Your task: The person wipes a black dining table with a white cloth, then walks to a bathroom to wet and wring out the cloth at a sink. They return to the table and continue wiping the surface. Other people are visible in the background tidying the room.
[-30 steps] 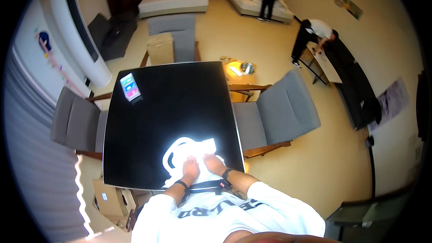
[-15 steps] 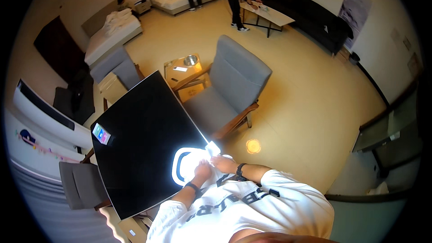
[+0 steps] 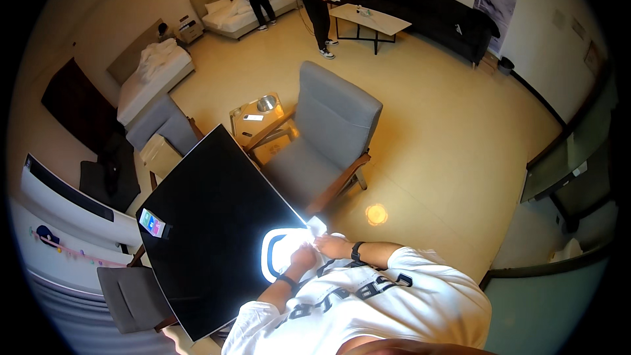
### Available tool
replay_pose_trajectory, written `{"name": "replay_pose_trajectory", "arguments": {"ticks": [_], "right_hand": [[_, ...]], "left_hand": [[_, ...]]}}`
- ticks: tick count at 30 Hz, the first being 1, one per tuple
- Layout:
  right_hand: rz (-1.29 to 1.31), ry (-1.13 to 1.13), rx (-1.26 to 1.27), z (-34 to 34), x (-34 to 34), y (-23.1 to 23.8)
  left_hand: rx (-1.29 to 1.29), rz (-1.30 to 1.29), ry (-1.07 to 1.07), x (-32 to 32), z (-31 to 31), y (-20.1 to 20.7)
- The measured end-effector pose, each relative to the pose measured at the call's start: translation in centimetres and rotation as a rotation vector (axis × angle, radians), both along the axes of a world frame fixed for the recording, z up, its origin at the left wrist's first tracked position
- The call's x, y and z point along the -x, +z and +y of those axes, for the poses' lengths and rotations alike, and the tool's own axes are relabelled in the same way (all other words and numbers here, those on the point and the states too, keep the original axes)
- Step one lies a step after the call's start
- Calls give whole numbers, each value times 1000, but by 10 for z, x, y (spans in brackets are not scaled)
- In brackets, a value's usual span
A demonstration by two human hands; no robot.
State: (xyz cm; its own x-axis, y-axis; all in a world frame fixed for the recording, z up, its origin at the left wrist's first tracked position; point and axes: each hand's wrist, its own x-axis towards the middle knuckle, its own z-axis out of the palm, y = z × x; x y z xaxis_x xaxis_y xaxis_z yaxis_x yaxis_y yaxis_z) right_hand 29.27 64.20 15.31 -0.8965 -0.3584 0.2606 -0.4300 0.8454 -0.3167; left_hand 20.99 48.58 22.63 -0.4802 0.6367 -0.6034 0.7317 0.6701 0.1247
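My left hand (image 3: 302, 258) and my right hand (image 3: 334, 246) are close together in front of my shirt, fingers bent inward. Just beyond them a bright white rounded-square shape with a dark inner band (image 3: 268, 255) glows over the corner of a large black panel (image 3: 210, 223) with a pale edge. A small white piece, perhaps paper or cloth (image 3: 317, 226), shows at that corner, by my right fingertips. Glare washes out whatever is between my fingers. A dark band is on each wrist.
A grey armchair (image 3: 338, 112) stands right beyond the panel, next to a small side table (image 3: 273, 113) with a metal bowl. Another grey chair (image 3: 135, 299) is at the left. Two people stand far off near a bed (image 3: 227, 23) and a low table (image 3: 388, 21).
The view has shifted, so the room sits a little differently in the picture. The far person in white has straightened up from the low table. My hands keep nearly the same pose.
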Motion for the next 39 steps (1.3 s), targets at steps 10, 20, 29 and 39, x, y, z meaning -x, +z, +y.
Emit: {"name": "replay_pose_trajectory", "arguments": {"ticks": [10,20,29,39], "right_hand": [[-79,26,18,-30,44,12],[-144,158,-66,-62,84,10],[-626,116,-269,-83,119,88],[-547,782,472,-196,122,326]], "left_hand": [[-45,-99,112,29,-33,29],[-126,-160,241,60,-78,34],[-31,-275,2,109,-85,21],[-36,-246,130,136,-114,36]]}}
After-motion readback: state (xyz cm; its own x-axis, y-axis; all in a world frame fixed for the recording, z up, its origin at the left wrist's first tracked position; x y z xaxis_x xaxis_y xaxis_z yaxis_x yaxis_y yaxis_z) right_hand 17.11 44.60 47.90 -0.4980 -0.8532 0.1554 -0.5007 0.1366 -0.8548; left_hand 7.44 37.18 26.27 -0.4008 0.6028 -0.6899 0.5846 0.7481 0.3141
